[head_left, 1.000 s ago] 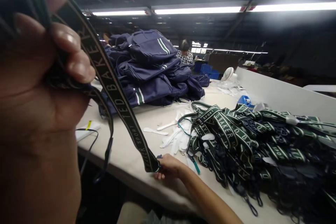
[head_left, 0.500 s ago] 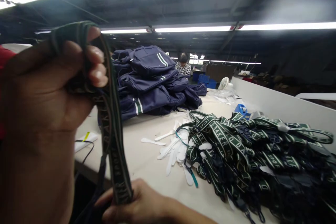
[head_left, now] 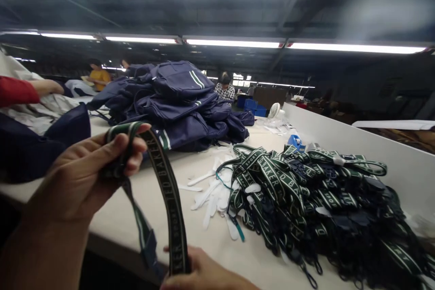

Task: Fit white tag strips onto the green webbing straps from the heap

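My left hand [head_left: 91,174] is closed around the gathered folds of a green-and-white lettered webbing strap [head_left: 165,179]. From its fingers one length arcs down to my right hand [head_left: 204,272], which grips the strap low at the bottom edge of the view. A shorter length with a dark end piece [head_left: 148,247] dangles between the hands, blurred. Right of them lies a heap of similar lettered straps [head_left: 288,190] with dark hooks. White tabs [head_left: 212,195] are strewn against the heap's left side.
Navy bags [head_left: 183,113] with green and white stripes are piled behind my left hand. A red-sleeved arm [head_left: 20,90] of another person reaches in at left. Along the right runs a white partition [head_left: 340,131], near a blue tape dispenser [head_left: 296,142] and a fan [head_left: 274,109].
My left hand has come lower and farther from the camera, still holding the strap. The strap now bows between my hands. The view has turned left, showing more of the red-sleeved person.
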The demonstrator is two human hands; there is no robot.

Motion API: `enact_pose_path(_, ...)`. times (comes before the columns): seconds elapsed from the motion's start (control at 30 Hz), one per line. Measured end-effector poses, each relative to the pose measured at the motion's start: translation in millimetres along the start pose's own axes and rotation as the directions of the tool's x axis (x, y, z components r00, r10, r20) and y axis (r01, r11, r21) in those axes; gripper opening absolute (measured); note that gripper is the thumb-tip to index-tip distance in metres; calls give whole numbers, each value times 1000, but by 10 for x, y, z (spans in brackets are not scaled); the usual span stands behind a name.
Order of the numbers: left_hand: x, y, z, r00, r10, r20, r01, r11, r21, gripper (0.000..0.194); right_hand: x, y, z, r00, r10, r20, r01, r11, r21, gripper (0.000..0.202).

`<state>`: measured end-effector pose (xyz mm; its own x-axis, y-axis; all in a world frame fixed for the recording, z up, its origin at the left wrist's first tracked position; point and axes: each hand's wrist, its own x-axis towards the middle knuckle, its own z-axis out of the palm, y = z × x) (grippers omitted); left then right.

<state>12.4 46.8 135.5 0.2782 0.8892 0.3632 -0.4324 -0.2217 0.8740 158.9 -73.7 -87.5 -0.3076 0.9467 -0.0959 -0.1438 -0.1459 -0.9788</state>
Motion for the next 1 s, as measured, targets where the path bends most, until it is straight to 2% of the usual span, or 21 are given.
enact_pose_path(0.1, 4, -66, 109, 991, -92, 97, 85, 994, 71, 31, 241, -241, -25, 987, -136, -85, 149, 976, 160, 42)
enact_pose_path(0.17, -17, -100, 112, 976, -147, 161, 130, 985, 109, 34, 420, -414, -91, 974, -176, -144, 203, 958, 204, 44)
enact_pose_path(0.27, -129, -187, -18, 952, -219, 215, 191, 971, 147, 37, 649, -611, -242, 950, -155, -272, 236, 925, 298, 47)
enact_pose_path(0.33, -252, -319, -168, 917, -315, 246, 279, 945, 170, 36, 770, -714, -371, 914, -155, -376, 303, 876, 376, 46)
enact_pose_path(0.43, -470, -672, -381, 809, -519, 277, 489, 855, 176, 38, 907, -873, -580, 867, -180, -464, 412, 784, 465, 41)
enact_pose_path(0.5, -609, -978, -463, 741, -622, 251, 609, 781, 139, 39, 970, -978, -698, 851, -193, -489, 453, 741, 496, 35)
enact_pose_path(0.57, -722, -1287, -494, 706, -682, 191, 671, 731, 127, 34, 1007, -1061, -773, 837, -171, -519, 459, 735, 498, 31)
enact_pose_path(0.6, -764, -1428, -499, 704, -693, 155, 681, 721, 133, 31, 1015, -1090, -793, 829, -161, -535, 458, 744, 486, 30)
enact_pose_path(0.7, -829, -1739, -516, 748, -659, 81, 635, 746, 203, 31, 991, -1131, -793, 822, -189, -538, 459, 778, 428, 29)
enact_pose_path(0.77, -831, -1822, -531, 781, -621, 56, 590, 765, 259, 35, 949, -1129, -770, 828, -236, -509, 472, 783, 405, 29)
enact_pose_path(0.83, -807, -1805, -529, 811, -584, 35, 547, 779, 305, 33, 914, -1109, -751, 829, -280, -484, 491, 779, 391, 31)
enact_pose_path(0.87, -787, -1767, -517, 841, -540, 35, 499, 799, 336, 31, 905, -1092, -743, 826, -300, -477, 502, 776, 381, 32)
enact_pose_path(0.93, -730, -1665, -471, 916, -394, 78, 329, 847, 418, 26, 911, -1046, -721, 819, -334, -466, 518, 780, 352, 33)
enact_pose_path(1.0, -652, -1571, -408, 954, -257, 156, 157, 869, 470, 23, 935, -994, -673, 822, -349, -449, 513, 797, 319, 33)
